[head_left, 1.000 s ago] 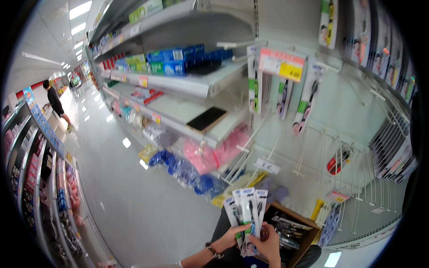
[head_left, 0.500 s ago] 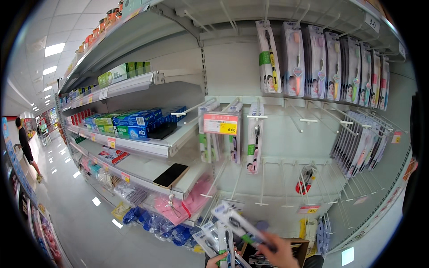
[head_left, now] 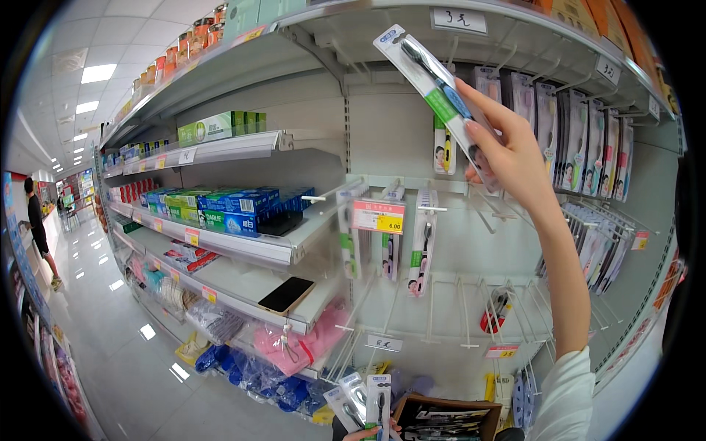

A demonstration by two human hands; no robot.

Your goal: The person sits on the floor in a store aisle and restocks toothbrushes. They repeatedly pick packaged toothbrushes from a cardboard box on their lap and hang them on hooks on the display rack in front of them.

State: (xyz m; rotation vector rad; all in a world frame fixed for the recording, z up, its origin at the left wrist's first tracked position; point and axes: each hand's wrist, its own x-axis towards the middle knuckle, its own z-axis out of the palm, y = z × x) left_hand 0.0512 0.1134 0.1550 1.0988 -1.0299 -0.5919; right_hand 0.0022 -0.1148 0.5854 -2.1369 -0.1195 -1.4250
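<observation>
Being held up at a tilt, one toothbrush pack is pinched near its lower half between the thumb and fingers of the right hand, its top seen against the underside of the overhead shelf. A hanging pack is partly hidden behind it, and a row of hung packs is seen just right of the hand. Low in the view, more packs are grasped in a fan by the left hand; most of that hand is cut off, so how firmly they are clasped cannot be told. An open carton of packaged goods is seen beside them.

The raised pack could be knocked against the shelf or the hung packs if its far end were misjudged. It could be twisted loose if that end were caught, being gripped well away from it. The fanned packs could be shed by a slack clasp, their plastic probably being slick. The bare hooks could be snagged by a carelessly lowered sleeve.
</observation>
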